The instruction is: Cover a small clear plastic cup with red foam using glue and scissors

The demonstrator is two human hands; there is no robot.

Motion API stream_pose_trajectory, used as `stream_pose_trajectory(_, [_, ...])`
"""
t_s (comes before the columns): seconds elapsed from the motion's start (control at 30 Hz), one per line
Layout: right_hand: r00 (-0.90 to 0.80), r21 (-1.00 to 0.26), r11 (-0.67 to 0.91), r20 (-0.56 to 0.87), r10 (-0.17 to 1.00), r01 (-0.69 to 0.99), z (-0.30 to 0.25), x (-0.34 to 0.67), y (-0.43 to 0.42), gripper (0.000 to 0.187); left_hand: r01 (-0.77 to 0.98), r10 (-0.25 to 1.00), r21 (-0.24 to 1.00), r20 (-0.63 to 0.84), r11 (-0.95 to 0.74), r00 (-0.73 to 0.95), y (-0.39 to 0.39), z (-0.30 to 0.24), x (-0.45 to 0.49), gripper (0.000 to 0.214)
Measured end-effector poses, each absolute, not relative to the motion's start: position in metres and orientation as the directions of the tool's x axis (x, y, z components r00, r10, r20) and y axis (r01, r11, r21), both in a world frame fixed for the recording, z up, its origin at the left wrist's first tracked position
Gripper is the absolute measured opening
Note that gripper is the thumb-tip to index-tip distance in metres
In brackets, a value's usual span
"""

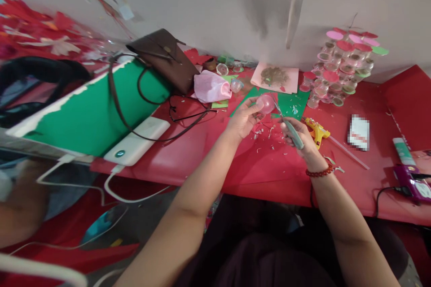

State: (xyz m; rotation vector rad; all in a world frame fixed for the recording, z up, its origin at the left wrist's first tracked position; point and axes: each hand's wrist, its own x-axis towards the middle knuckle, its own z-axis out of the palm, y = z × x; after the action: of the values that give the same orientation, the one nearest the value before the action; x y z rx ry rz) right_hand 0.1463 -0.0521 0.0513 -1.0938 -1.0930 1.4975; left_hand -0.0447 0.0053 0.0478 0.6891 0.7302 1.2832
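My left hand point(243, 119) is closed on a small round, clear plastic cup point(266, 104) with a pinkish tint, gripping it by the edge between thumb and fingers. Wrapped around the grey-green handle of a knife point(293, 133) is my right hand point(305, 139), with a red bead bracelet at the wrist. The thin blade points up and left, close to the cup's right side; whether it touches cannot be told. Below both hands, small pale and pink scraps point(266, 132) lie on the red tabletop point(232, 161). A green sheet point(299, 103) lies behind the cup.
A yellow glue gun point(316, 132) with a clear stick lies right of my right hand. Stacked small clear cups point(336, 71) stand behind it. On the left are a brown bag point(164, 58), glasses point(195, 116) and a white power bank point(138, 141). Another person's arm point(27, 202) shows far left.
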Motion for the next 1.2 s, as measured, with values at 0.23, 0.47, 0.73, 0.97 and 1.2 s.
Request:
stream_pose_trajectory(0.23, [-0.154,-0.979,-0.13,-0.106,0.982,-0.157,0.0513,0.1475,-0.0514,0.053,-0.564,0.981,0.806,-0.112,0.182,0.156,0.0038,0.0477,-0.0436,0.035])
stream_pose_trajectory(0.47, [-0.149,-0.983,-0.121,-0.1,0.984,-0.139,0.0502,0.147,-0.0506,0.055,-0.572,0.98,0.801,-0.083,0.174,0.182,0.0044,0.0459,-0.0429,0.044])
stream_pose_trajectory(0.73, [-0.158,-0.982,-0.137,-0.116,0.981,-0.129,0.0486,0.1481,-0.0496,0.053,-0.562,0.981,0.811,-0.073,0.164,0.182,0.006,0.0457,-0.0456,0.046])
stream_pose_trajectory(0.97, [-0.16,-0.971,-0.169,-0.142,0.977,-0.167,0.0504,0.1468,-0.0501,0.056,-0.558,0.98,0.813,-0.071,0.166,0.187,0.007,0.0454,-0.0468,0.043])
stream_pose_trajectory(1.2, [-0.14,-0.963,-0.209,-0.186,0.973,-0.169,0.0546,0.1456,-0.0509,0.064,-0.544,0.982,0.827,-0.047,0.141,0.184,0.0097,0.042,-0.0489,0.042])
